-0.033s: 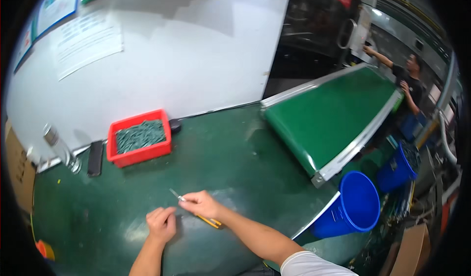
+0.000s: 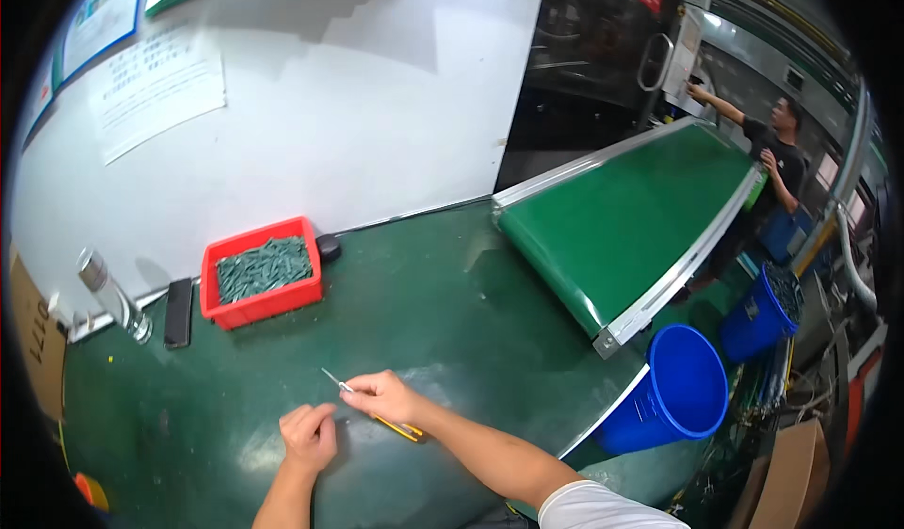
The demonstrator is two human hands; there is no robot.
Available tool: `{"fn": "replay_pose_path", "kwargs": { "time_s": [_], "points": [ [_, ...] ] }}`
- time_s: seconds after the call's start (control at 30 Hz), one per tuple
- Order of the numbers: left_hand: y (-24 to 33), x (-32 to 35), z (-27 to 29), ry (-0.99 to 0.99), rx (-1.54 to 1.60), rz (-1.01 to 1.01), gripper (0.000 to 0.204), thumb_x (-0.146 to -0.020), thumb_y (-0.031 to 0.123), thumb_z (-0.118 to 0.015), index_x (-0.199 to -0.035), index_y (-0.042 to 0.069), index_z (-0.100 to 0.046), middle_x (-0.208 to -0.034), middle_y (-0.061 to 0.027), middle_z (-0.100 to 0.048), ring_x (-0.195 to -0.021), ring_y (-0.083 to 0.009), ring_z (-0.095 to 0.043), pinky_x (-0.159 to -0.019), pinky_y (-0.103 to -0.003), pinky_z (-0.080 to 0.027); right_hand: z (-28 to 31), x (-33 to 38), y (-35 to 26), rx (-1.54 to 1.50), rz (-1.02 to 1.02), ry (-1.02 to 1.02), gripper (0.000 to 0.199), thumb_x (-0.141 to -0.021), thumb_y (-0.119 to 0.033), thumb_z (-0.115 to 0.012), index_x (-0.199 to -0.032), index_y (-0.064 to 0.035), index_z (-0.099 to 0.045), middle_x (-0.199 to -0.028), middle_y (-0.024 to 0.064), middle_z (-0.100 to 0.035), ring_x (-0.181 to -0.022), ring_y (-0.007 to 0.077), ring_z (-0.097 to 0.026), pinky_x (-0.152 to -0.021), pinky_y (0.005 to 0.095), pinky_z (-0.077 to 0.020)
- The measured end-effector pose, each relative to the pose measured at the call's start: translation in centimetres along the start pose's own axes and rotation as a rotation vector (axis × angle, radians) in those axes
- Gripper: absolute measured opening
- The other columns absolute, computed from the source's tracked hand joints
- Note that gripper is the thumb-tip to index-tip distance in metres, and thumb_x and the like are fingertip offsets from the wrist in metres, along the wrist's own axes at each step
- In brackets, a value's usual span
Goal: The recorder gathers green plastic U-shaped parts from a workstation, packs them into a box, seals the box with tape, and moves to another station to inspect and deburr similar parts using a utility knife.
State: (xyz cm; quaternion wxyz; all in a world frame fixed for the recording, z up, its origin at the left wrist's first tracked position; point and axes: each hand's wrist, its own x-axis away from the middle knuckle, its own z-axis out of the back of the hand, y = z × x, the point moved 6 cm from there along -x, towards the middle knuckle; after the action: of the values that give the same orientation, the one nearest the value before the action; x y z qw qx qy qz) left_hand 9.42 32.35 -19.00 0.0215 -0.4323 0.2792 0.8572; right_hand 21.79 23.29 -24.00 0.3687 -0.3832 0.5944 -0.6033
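My right hand (image 2: 379, 397) is closed around a yellow-handled tool (image 2: 411, 432) with a thin metal tip. The tip points away to the left, and the yellow end sticks out below the palm. Just left of it, my left hand (image 2: 308, 435) is held low over the green tabletop (image 2: 414, 303), its fingers curled and the thumb against them. Whether anything small sits inside those fingers is hidden. Beyond both hands stands a red bin (image 2: 273, 305) filled with many small dark green pieces (image 2: 266, 270).
Left of the bin are a black phone-like slab (image 2: 178, 313) and a clear bottle (image 2: 115, 296). A green conveyor belt (image 2: 631, 218) slopes at the right, above a blue bucket (image 2: 690, 383). A co-worker (image 2: 777, 152) stands beyond it. An orange roll (image 2: 91, 491) lies at lower left.
The whole view has shifted slightly. Both hands keep the same pose, with the tool still in my right hand.
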Motion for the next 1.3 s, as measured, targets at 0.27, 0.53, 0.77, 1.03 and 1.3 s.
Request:
{"fn": "replay_pose_path", "kwargs": {
  "time_s": [0.27, 0.53, 0.77, 1.03, 1.3],
  "points": [
    [0.2, 0.4, -0.3, -0.043, 0.054, 0.014, 0.016, -0.063, -0.006, -0.057, -0.075, 0.003, -0.064, -0.051, -0.0084, -0.047, -0.043, -0.0237, -0.048, -0.042, -0.033, -0.036, -0.1, 1.2, 0.4, 0.033, 0.055, 0.048, 0.025, -0.092, -0.027, -0.057, -0.084, -0.0036, -0.06, -0.061, -0.0051, -0.046, -0.055, 0.0037, -0.042, -0.048, 0.023, -0.0352],
    [0.2, 0.3, -0.1, -0.1, 0.048, 0.023, 0.012, -0.066, -0.006, -0.057, -0.073, 0.002, -0.063, -0.052, -0.0091, -0.048, -0.043, -0.0231, -0.048, -0.043, -0.032, -0.037, -0.7, 0.9, -0.4, 0.037, 0.068, 0.045, 0.025, -0.092, -0.027, -0.057, -0.087, -0.0031, -0.061, -0.061, -0.0049, -0.046, -0.055, 0.0042, -0.041, -0.048, 0.0233, -0.036],
    [0.8, 0.3, -0.4, -0.078, 0.048, -0.007, 0.012, -0.066, -0.006, -0.058, -0.073, 0.002, -0.063, -0.052, -0.009, -0.048, -0.043, -0.0232, -0.048, -0.043, -0.033, -0.037, -0.5, 1.0, -0.2, 0.048, 0.079, 0.043, 0.027, -0.092, -0.029, -0.057, -0.085, -0.0036, -0.06, -0.061, -0.0049, -0.047, -0.056, 0.0045, -0.042, -0.048, 0.0234, -0.0371],
    [0.9, 0.4, -0.6, -0.071, 0.039, -0.039, 0.013, -0.065, -0.005, -0.058, -0.073, 0.004, -0.063, -0.052, -0.0086, -0.048, -0.044, -0.0232, -0.049, -0.043, -0.033, -0.037, -0.6, 1.2, -0.5, 0.077, 0.06, 0.03, 0.026, -0.092, -0.029, -0.055, -0.089, -0.0043, -0.063, -0.061, -0.0047, -0.048, -0.056, 0.0039, -0.043, -0.05, 0.0229, -0.0362],
    [0.6, 0.6, -0.5, -0.079, 0.066, 0.015, 0.011, -0.066, -0.005, -0.057, -0.073, 0.002, -0.063, -0.052, -0.0094, -0.05, -0.043, -0.0227, -0.049, -0.043, -0.032, -0.037, -0.6, 1.1, -0.7, 0.127, 0.096, 0.058, 0.028, -0.092, -0.029, -0.056, -0.084, -0.0031, -0.06, -0.059, -0.0042, -0.047, -0.054, 0.0048, -0.043, -0.047, 0.0249, -0.0366]
  ]
}}
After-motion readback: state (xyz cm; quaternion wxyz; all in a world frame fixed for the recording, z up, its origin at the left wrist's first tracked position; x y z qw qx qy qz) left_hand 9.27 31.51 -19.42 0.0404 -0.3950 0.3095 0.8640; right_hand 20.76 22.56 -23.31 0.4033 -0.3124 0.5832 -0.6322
